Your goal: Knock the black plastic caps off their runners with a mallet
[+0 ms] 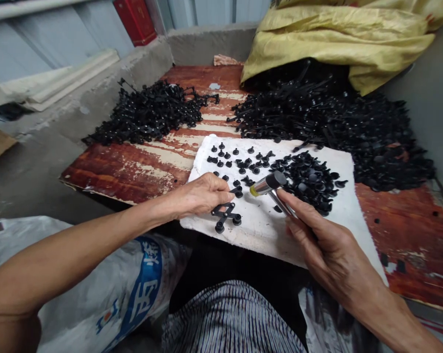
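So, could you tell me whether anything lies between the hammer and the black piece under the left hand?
Nothing visible does. The hammer in the right hand hangs just right of the piece, with only bare slab between. The left hand rests its fingertips on the piece's upper end.
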`<action>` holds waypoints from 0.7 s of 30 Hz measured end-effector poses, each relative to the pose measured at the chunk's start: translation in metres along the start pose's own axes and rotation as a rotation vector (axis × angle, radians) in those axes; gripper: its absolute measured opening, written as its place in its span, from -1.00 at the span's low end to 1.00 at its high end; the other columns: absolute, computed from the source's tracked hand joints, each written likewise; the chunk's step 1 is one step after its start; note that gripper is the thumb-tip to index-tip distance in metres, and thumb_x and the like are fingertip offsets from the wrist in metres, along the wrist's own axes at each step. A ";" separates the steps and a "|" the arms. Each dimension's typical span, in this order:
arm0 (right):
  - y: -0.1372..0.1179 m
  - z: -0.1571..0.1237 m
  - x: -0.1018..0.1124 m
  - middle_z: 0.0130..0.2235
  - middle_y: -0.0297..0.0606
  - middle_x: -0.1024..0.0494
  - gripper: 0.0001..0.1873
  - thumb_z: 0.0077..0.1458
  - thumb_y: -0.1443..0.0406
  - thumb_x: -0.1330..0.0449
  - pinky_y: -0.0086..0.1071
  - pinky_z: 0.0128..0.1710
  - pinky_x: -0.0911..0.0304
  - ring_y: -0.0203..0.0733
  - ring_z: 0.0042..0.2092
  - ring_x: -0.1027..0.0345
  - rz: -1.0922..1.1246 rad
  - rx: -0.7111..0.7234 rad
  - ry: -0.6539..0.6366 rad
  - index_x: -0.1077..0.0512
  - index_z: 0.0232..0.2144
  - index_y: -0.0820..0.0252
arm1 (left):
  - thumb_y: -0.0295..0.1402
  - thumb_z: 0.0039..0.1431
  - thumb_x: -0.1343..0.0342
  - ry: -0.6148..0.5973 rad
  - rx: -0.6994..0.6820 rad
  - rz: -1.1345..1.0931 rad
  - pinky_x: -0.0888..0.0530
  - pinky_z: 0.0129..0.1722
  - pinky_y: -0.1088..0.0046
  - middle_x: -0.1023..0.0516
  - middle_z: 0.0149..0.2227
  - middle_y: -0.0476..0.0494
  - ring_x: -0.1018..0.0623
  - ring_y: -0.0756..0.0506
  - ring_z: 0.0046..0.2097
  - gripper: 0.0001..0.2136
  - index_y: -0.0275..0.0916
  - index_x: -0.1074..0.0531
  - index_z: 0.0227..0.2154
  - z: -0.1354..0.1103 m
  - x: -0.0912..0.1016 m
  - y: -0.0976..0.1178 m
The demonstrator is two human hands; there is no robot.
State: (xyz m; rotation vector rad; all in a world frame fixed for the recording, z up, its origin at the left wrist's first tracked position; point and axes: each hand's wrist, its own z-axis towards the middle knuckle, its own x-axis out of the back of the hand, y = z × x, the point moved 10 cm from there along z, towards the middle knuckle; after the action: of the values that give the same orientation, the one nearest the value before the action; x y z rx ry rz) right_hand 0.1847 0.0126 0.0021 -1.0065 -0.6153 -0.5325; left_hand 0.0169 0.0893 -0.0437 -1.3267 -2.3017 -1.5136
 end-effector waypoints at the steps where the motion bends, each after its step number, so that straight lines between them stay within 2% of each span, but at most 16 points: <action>1: 0.001 0.000 0.000 0.12 -0.03 -0.50 -0.56 0.26 0.45 -0.03 -0.31 0.11 -0.32 -0.09 0.10 -0.43 -0.002 -0.003 -0.001 -0.37 0.17 0.37 | -0.32 0.20 -0.05 0.001 0.009 0.009 0.07 -0.69 0.55 -0.06 -0.75 0.16 -0.04 0.12 -0.68 -0.70 -0.24 -0.28 -0.65 0.000 0.000 0.000; 6: 0.000 0.003 0.000 0.12 -0.06 -0.51 -0.53 0.25 0.45 -0.03 -0.21 0.09 -0.37 -0.04 0.09 -0.44 -0.007 0.002 -0.006 -0.36 0.19 0.28 | -0.31 0.18 -0.05 0.001 -0.037 0.069 0.01 -0.67 0.55 -0.15 -0.71 0.12 -0.10 0.11 -0.65 -0.71 -0.25 -0.30 -0.63 0.001 -0.001 0.003; 9: -0.014 0.010 0.003 0.12 -0.09 -0.52 -0.49 0.24 0.48 -0.03 -0.22 0.09 -0.38 -0.05 0.08 -0.46 0.011 0.045 -0.010 -0.33 0.22 0.25 | -0.29 0.18 -0.03 -0.003 -0.057 0.076 -0.02 -0.65 0.54 -0.19 -0.68 0.10 -0.13 0.10 -0.64 -0.71 -0.25 -0.30 -0.62 0.002 -0.002 0.001; 13: -0.031 0.018 0.013 0.14 -0.11 -0.52 -0.42 0.24 0.50 -0.02 -0.25 0.08 -0.40 -0.08 0.08 -0.47 0.031 0.123 0.063 -0.24 0.29 0.18 | -0.32 0.17 -0.03 0.005 -0.039 0.084 -0.04 -0.64 0.53 -0.20 -0.68 0.09 -0.15 0.10 -0.63 -0.74 -0.25 -0.30 -0.62 0.001 -0.002 0.001; 15: -0.029 0.021 0.007 0.09 -0.06 -0.55 -0.42 0.24 0.48 0.00 -0.19 -0.02 -0.47 -0.02 0.02 -0.52 -0.003 0.113 0.023 -0.23 0.30 0.17 | -0.33 0.16 -0.03 0.009 -0.037 0.087 -0.05 -0.64 0.53 -0.20 -0.68 0.09 -0.15 0.10 -0.63 -0.74 -0.25 -0.31 -0.62 0.000 -0.002 0.003; 18: -0.023 0.022 -0.010 -0.03 0.04 -0.60 -0.45 0.24 0.44 0.04 -0.06 -0.16 -0.53 0.08 -0.11 -0.57 -0.076 0.077 -0.138 -0.29 0.26 0.25 | -0.34 0.15 -0.03 0.008 -0.063 0.093 -0.05 -0.63 0.53 -0.21 -0.68 0.09 -0.16 0.10 -0.64 -0.73 -0.25 -0.30 -0.64 -0.001 -0.001 0.007; 19: -0.025 0.022 -0.010 -0.01 0.04 -0.59 -0.45 0.25 0.44 0.05 -0.04 -0.14 -0.52 0.08 -0.09 -0.56 -0.078 0.082 -0.150 -0.29 0.26 0.24 | -0.33 0.15 -0.03 0.004 -0.072 0.091 -0.06 -0.63 0.53 -0.22 -0.68 0.08 -0.17 0.10 -0.64 -0.73 -0.25 -0.31 -0.64 -0.001 -0.001 0.007; 21: -0.032 0.024 0.002 0.10 -0.06 -0.54 -0.42 0.25 0.45 0.03 -0.07 -0.03 -0.47 0.04 0.01 -0.51 -0.050 0.108 -0.068 -0.24 0.30 0.10 | -0.30 0.15 -0.04 -0.003 -0.086 0.082 -0.06 -0.64 0.53 -0.24 -0.68 0.08 -0.18 0.09 -0.64 -0.73 -0.25 -0.32 -0.63 0.000 -0.002 0.006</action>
State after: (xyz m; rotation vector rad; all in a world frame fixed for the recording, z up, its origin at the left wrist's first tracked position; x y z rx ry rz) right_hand 0.1596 0.0194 0.0324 -0.9116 -0.7246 -0.5051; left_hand 0.0222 0.0893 -0.0401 -1.4260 -2.1775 -1.6020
